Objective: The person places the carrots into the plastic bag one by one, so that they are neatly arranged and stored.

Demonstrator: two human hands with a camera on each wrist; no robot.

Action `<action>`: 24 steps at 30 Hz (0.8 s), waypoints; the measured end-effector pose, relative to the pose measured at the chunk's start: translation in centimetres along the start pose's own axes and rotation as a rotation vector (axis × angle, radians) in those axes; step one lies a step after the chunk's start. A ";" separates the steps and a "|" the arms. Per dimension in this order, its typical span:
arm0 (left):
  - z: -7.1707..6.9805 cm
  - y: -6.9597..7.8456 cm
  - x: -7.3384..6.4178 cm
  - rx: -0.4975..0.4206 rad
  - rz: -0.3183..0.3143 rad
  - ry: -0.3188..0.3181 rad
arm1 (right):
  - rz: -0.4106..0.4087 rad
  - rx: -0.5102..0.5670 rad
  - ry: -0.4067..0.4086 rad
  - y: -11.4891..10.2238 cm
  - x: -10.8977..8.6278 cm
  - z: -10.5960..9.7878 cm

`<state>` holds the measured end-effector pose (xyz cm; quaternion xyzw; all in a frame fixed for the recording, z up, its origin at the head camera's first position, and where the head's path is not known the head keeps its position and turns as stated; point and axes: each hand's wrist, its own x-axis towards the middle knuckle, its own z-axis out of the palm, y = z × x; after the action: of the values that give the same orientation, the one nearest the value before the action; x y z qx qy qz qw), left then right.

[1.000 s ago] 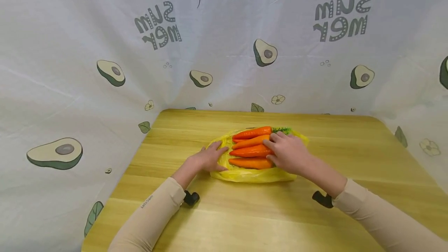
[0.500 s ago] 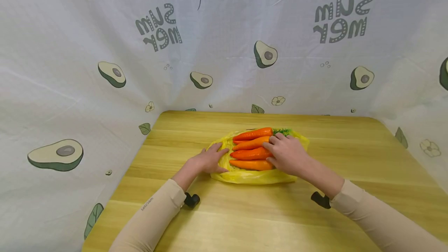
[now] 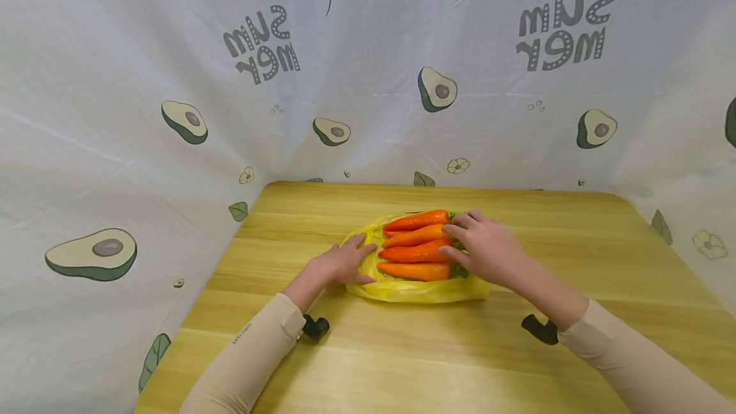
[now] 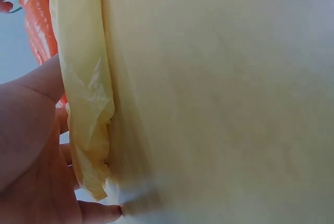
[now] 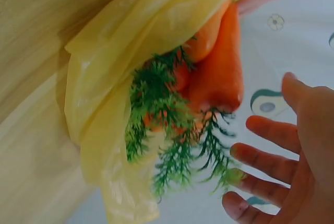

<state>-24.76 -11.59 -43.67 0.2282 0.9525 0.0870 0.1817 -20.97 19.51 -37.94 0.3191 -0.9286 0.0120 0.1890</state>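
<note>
Several orange carrots lie side by side in a yellow plastic bag, tips to the left. Their green leafy tops point right and poke out past the bag's edge in the right wrist view. My left hand rests on the left end of the bag with its fingers spread, close to the carrot tips. In the left wrist view its thumb passes behind the bag's edge. My right hand is over the carrots' leafy ends, fingers parted and holding nothing; the right wrist view shows them beside the greens.
The bag lies on a wood-grain table. Behind and beside the table hangs a pale curtain printed with avocados. Each forearm carries a black wrist mount near the sleeve cuff.
My right hand has come off the carrots' thick ends and moved slightly right, its fingers parting. More of the greens shows beneath it. The left hand and carrots stay put.
</note>
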 end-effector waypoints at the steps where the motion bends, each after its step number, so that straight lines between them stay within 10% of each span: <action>1: 0.0 -0.1 0.0 -0.008 0.003 -0.001 | 0.013 0.008 0.002 0.2 -0.1 -0.3; 10: -0.6 -0.7 -0.4 -0.101 0.049 0.017 | 0.108 0.077 -0.042 3.1 -1.8 -2.5; 24: -3.7 -2.3 -2.3 -0.097 0.083 0.254 | 0.304 0.157 -0.262 10.1 -5.7 -2.4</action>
<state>-25.23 -15.00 -40.11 0.2454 0.9523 0.1688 0.0669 -22.01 31.21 -36.75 0.1881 -0.9789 0.0711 0.0376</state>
